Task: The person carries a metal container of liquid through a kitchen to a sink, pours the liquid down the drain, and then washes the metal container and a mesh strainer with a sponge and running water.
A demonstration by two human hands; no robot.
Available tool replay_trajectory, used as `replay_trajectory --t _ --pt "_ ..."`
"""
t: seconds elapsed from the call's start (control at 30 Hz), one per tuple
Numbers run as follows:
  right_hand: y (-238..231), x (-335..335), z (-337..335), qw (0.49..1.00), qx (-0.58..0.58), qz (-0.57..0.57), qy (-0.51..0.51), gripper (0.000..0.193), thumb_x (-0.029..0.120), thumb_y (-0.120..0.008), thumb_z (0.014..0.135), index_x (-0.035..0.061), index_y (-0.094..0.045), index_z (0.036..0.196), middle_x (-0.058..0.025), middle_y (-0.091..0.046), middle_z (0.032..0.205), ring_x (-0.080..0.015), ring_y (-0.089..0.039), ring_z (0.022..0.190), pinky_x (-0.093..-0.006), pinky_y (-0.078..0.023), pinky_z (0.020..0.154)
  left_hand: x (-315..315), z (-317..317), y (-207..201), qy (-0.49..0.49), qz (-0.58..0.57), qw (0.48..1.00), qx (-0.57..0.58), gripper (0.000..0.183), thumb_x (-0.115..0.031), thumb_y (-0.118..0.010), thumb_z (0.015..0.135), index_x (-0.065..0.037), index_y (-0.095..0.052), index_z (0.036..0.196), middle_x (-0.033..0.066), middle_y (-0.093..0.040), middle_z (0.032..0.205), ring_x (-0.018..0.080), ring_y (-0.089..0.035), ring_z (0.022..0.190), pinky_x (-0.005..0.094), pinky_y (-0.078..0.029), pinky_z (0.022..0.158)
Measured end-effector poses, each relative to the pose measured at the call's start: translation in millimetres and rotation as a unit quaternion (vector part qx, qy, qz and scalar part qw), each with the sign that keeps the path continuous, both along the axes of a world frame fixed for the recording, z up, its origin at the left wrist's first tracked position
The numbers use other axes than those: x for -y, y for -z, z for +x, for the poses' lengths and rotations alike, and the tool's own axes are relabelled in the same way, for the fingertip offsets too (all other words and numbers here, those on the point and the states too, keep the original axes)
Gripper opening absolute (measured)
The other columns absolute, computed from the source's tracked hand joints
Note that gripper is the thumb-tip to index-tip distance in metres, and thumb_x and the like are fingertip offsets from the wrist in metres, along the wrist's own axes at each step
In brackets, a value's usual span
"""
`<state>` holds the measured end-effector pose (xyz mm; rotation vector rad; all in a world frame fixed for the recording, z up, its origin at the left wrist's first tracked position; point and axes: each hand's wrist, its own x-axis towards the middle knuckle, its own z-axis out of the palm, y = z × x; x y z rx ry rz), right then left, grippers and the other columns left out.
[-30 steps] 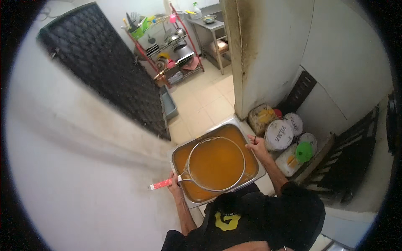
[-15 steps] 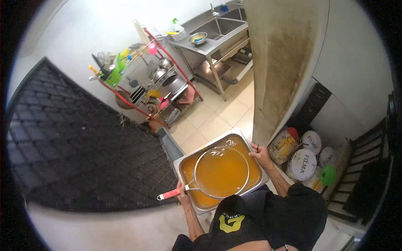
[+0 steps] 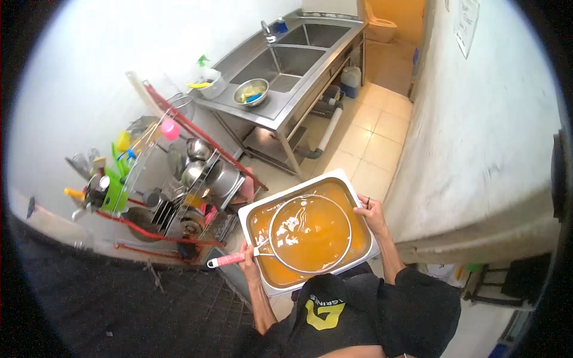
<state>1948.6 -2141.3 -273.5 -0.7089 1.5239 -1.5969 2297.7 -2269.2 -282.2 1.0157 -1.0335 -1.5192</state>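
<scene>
I carry a rectangular metal pan [image 3: 291, 194] of orange-brown liquid [image 3: 260, 230] in front of my body, slightly tilted in the view. My left hand [image 3: 250, 267] is closed on the pan's left edge, where the strainer's handle also passes. A round strainer [image 3: 227, 260] with a red-and-white handle lies across the pan. Its wide hoop sits over the liquid and the handle sticks out past the left rim. My right hand [image 3: 373, 216] grips the right edge, thumb on top of the rim; the fingers beneath are hidden.
Ahead stands a steel double sink [image 3: 274, 65] with a metal bowl [image 3: 251, 92] on its near end. A red-framed rack [image 3: 206, 143] of pots and utensils is at left. A pale wall [image 3: 465, 149] runs along the right. Tiled floor [image 3: 382, 149] leads toward a toilet [image 3: 381, 30].
I have moved forward and my view has turned; the sink and rack look nearer, and the tubs at right have mostly left view. Both hands keep hold of the pan.
</scene>
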Motion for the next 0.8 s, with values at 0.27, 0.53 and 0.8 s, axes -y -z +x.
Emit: replay_trajectory --t 0.27,0.53,0.8 --pt "-36.3 145.9 -123.7 0.996 0.027 -0.011 0.087 0.054 -0.002 -0.062 0.075 -0.0112 -0.046 0.126 -0.0107 -0.066 0.1 -0.01 -0.061 0.083 -0.0223 -0.048 0.076 193.7 -145.8 -15.4 0.063 -0.004 0.998 -0.002 0.041 -0.013 -0.048 0.088 0.009 -0.049 0.123 0.0105 -0.058 0.112 0.0133 -0.055 0.098 0.0256 -0.042 0.086" --pt "-21.3 275.2 -290.8 0.997 0.008 -0.014 0.073 0.054 -0.001 -0.061 0.076 -0.0114 -0.045 0.127 -0.0116 -0.065 0.104 -0.0102 -0.061 0.085 -0.0221 -0.047 0.079 312.4 -307.0 -15.7 0.023 0.011 1.0 0.017 0.042 -0.014 -0.05 0.088 0.01 -0.048 0.123 0.0118 -0.06 0.11 0.0156 -0.056 0.1 0.0268 -0.042 0.088" --pt "2.7 382.6 -443.2 0.999 0.023 0.023 0.017 0.052 -0.001 -0.059 0.077 -0.0121 -0.045 0.125 -0.0135 -0.064 0.105 -0.0126 -0.062 0.087 -0.024 -0.048 0.08 398.5 -451.2 33.7 -0.002 0.033 0.999 0.017 0.051 -0.017 -0.055 0.087 0.012 -0.043 0.127 0.0155 -0.056 0.117 0.017 -0.054 0.105 0.0282 -0.04 0.093"
